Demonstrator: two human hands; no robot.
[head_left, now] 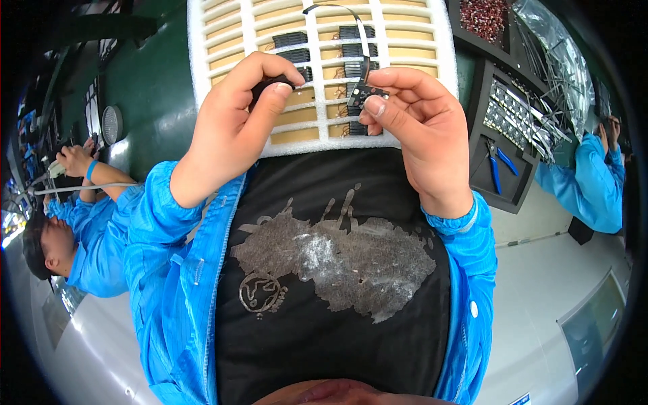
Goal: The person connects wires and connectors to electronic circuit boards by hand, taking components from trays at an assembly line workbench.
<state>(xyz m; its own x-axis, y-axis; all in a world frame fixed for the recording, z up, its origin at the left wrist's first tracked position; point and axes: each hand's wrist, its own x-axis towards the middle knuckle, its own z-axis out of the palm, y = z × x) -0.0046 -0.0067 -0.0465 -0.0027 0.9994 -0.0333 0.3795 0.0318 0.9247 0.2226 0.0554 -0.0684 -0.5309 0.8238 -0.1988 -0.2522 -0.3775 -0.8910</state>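
Circuit board (pixel 358 95) pinched above a white foam tray (pixel 196 47)

The small black board is up in the air over the tray, nearer its right edge than its left and not far from its near right corner. The right hand (pixel 428 125) has it. The thumb and fingers press together on one side of the board, with almost no gap. A long, thin strip (pixel 365 50) goes up from the board and bends toward the tray's far edge. It seems to be joined to the board.

The left hand (pixel 233 111) is curled, with its thumb and pointing finger bent around a black piece (pixel 260 90). Most of that piece is hidden, so I cannot tell what it is.

The board looks light and stiff. It may scratch or crack, so its edges seem the best place to hold. Its smooth face could slip a bit. The strip looks soft and bendy. It could crease, or rip where it meets the board, so it seems a bad place to pull.

Black blocks (pixel 294 55) sit in the foam tray's slots. Past its right edge, a dark tray (pixel 506 202) holds blue-handled cutters (pixel 496 175) and shiny parts (pixel 509 111).
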